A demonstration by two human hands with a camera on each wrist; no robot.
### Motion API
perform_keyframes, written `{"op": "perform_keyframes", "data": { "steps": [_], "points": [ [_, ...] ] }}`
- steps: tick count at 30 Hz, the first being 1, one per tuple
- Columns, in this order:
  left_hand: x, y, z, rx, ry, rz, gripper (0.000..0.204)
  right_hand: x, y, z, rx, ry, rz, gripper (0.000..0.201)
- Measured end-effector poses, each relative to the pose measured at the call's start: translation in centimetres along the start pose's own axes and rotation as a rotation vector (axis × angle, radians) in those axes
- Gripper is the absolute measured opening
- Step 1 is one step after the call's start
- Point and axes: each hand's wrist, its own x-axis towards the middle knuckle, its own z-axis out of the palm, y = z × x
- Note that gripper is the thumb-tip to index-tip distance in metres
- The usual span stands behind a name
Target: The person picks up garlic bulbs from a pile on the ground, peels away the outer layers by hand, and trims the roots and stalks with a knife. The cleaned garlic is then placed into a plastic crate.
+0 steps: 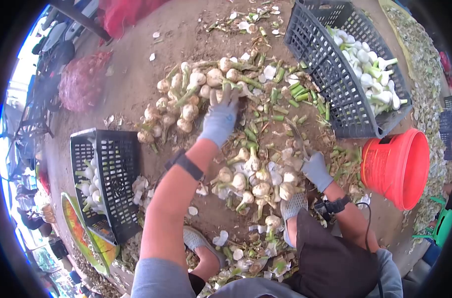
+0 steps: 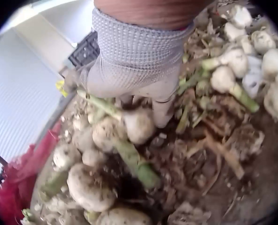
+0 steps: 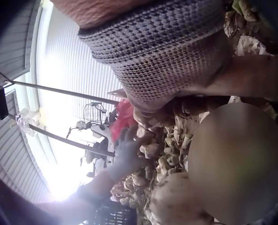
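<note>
My gloved left hand (image 1: 221, 116) reaches into the far heap of untrimmed garlic (image 1: 188, 111). In the left wrist view, its thumb and fingers close about a garlic bulb (image 2: 139, 125) with a green stem. My gloved right hand (image 1: 316, 171) grips a knife (image 1: 296, 134), its blade pointing away from me over cut stems. Beside that hand lies a nearer pile of garlic bulbs (image 1: 260, 188) with short stems. The right wrist view shows mostly the glove cuff (image 3: 162, 56), with the fingers largely hidden and a blurred round shape close to the lens.
A black crate (image 1: 335, 74) of trimmed white garlic (image 1: 367, 69) tilts at the far right, near a red bucket (image 1: 380, 164). Another black crate (image 1: 119, 184) with garlic stands at left. Cut green stems (image 1: 300, 94) litter the ground. Red mesh sacks (image 1: 84, 82) lie at far left.
</note>
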Motion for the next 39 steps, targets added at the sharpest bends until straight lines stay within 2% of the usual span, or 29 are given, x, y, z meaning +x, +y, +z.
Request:
{"op": "perform_keyframes", "data": {
  "steps": [2, 3, 4, 6, 7, 8, 10, 12, 13, 14, 15, 16, 17, 18, 20, 22, 23, 24, 26, 27, 28, 29, 30, 32, 33, 34, 36, 38, 39],
  "points": [
    [1.3, -2.5, 1.5, 0.307, 0.022, 0.21, 0.043, 0.3, -0.2, -0.1, 0.016, 0.008, 0.051, 0.045],
    [1.4, -1.6, -1.6, 0.512, -0.236, 0.339, 0.045, 0.3, -0.9, -0.4, 0.037, 0.0, 0.06, 0.045],
    [0.8, -0.6, -3.6, 0.508, -0.246, 0.348, 0.045, 0.2, -1.2, -0.5, 0.059, -0.01, 0.073, 0.045],
    [-1.0, 1.2, -5.9, 0.141, -0.244, 0.17, 0.044, 0.5, -0.1, -0.1, 0.09, -0.03, 0.102, 0.046],
    [-1.4, 1.6, -5.0, -0.28, -0.327, -0.12, 0.047, 0.7, 0.4, 0.0, 0.115, -0.052, 0.117, 0.048],
    [-2.8, 1.2, -4.0, -0.848, -0.227, -0.195, 0.049, 0.6, -0.3, -0.1, 0.115, -0.047, 0.12, 0.048],
    [-5.2, 1.2, -2.3, -1.758, -0.241, -0.466, 0.058, 0.4, -3.5, -0.3, -0.046, -0.023, -0.013, 0.048],
    [-7.1, 4.3, -3.0, -1.625, -0.07, -0.439, 0.051, 0.1, -6.2, -0.3, -0.127, -0.026, -0.084, 0.043],
    [-7.5, 5.2, -3.4, -1.284, -0.056, -0.422, 0.062, -0.1, -7.4, -0.2, -0.199, 0.0, -0.257, 0.036],
    [-8.2, 5.6, -2.7, -1.285, -0.059, -0.423, 0.062, -0.4, -8.4, 0.0, -0.269, 0.027, -0.43, 0.029],
    [-9.0, 5.8, -1.8, -1.271, -0.009, -0.31, 0.059, -0.7, -9.5, 0.3, -0.269, 0.029, -0.428, 0.029],
    [-9.6, 5.8, -1.1, -1.253, 0.042, -0.198, 0.058, -1.0, -10.5, 0.7, -0.419, 0.042, -0.572, 0.029],
    [-9.8, 5.8, -1.4, -1.61, -0.105, -0.312, 0.054, -1.2, -11.1, 1.0, -0.568, 0.054, -0.715, 0.029],
    [-10.0, 6.7, -3.8, -1.207, 0.05, -0.012, 0.053, -1.4, -11.4, 1.3, -0.568, 0.053, -0.716, 0.029],
    [-10.7, 7.1, -4.9, -1.38, -0.042, -0.161, 0.052, -1.8, -11.8, 1.8, -0.508, 0.128, -0.795, 0.03],
    [-11.2, 8.1, -5.1, -1.549, -0.07, -0.131, 0.051, -0.7, -10.9, 1.6, -0.484, 0.106, -0.756, 0.03],
    [-11.9, 7.5, -4.1, -1.165, 0.02, 0.015, 0.051, 1.8, -8.9, 1.0, -0.564, 0.047, -0.418, 0.031],
    [-12.3, 10.1, -8.6, -1.155, -0.001, 0.08, 0.051, 2.8, -7.3, 0.3, -0.626, -0.007, -0.07, 0.033],
    [-12.1, 10.8, -11.5, -1.207, -0.015, 0.149, 0.055, 1.9, -5.7, -1.4, -0.556, 0.002, 0.036, 0.035],
    [-11.4, 10.2, -10.5, -1.082, 0.066, 0.123, 0.058, 1.8, -5.3, -1.8, -0.49, 0.01, 0.128, 0.037],
    [-11.2, 9.8, -9.5, -0.964, 0.124, 0.095, 0.06, 0.5, -4.5, -1.3, -0.493, 0.009, 0.142, 0.037],
    [-11.1, 9.8, -10.1, -0.708, 0.127, 0.046, 0.057, 0.0, -3.8, -0.3, -0.404, 0.034, -0.045, 0.035],
    [-10.9, 9.8, -9.9, -0.706, 0.133, 0.045, 0.057, -0.3, -4.8, 0.3, -0.312, 0.047, -0.234, 0.034],
    [-11.6, 9.2, -8.8, -0.747, 0.278, -0.062, 0.057, -2.2, -7.2, -0.3, -0.269, -0.031, -0.179, 0.031],
    [-12.1, 9.0, -7.7, -0.927, 0.254, -0.191, 0.059, -3.1, -8.5, -0.4, -0.004, -0.028, -0.14, 0.03],
    [-12.5, 10.1, -8.7, -0.916, 0.252, -0.2, 0.059, -3.8, -9.8, -0.8, 0.256, -0.023, -0.104, 0.03],
    [-13.3, 12.9, -11.9, -1.72, -0.002, -0.507, 0.063, -3.8, -9.7, -0.9, 0.151, -0.027, -0.37, 0.025],
    [-14.2, 13.2, -12.3, -2.066, -0.228, -0.255, 0.065, -0.5, -0.9, 1.6, 0.2, -0.045, -0.161, 0.022],
    [-13.2, 12.3, -12.7, -1.89, -0.279, 0.024, 0.064, -0.7, 1.2, 0.8, -0.084, -0.057, -0.123, 0.03]
  ]
}}
